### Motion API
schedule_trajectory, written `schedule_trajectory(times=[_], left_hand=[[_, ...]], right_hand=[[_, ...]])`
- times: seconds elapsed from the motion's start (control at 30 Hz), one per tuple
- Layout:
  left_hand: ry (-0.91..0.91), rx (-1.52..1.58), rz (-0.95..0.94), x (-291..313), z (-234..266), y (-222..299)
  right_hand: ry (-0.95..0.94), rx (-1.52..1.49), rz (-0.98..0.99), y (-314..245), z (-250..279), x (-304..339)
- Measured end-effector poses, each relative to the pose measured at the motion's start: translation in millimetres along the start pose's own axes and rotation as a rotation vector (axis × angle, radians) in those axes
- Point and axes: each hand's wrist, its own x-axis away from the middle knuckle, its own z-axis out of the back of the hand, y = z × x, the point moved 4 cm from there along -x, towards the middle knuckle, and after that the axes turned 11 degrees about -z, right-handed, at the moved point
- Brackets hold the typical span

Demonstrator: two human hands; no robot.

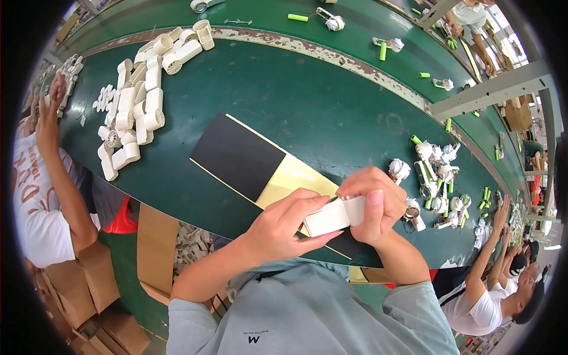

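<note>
Close in front of my body I hold a white plastic housing [327, 219] between both hands. My left hand [284, 222] is closed on its left end, with the thumb above and fingers below. My right hand [378, 201] grips the rounded right end, thumb along the near side and fingers curled over the far side. A small silvery piece shows at the top edge, beside the right fingers; what it is I cannot make out. Under the hands lies a yellow strip [296, 180] with a black pad [239, 157] on it, partly hidden by my hands.
White housings [127, 109] are piled on the green table at the left. White part assemblies with green cylinders [435, 177] lie at the right. Behind a worn metal rail [331, 56] runs a green belt with similar parts. Co-workers sit on both sides; a cardboard box [157, 251] stands left.
</note>
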Motion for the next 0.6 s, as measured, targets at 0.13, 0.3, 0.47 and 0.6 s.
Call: schedule_trajectory(times=[0.13, 0.3, 0.47, 0.6], left_hand=[[-0.029, 0.046, -0.001, 2.2, 4.0, 2.8], [-0.004, 0.085, -0.040, -2.8, 2.9, 2.1], [-0.018, 0.119, -0.020, -2.5, 4.1, 3.1], [-0.033, 0.113, -0.022, -16.2, 8.9, 2.4]], right_hand=[[-0.013, -0.049, -0.013, -3.4, -0.3, 1.4], [-0.027, -0.065, -0.002, -3.3, 2.8, 0.9], [-0.069, -0.013, -0.027, -10.7, 5.4, -1.6], [-0.126, 0.058, -0.027, -21.6, 12.1, -23.1]])
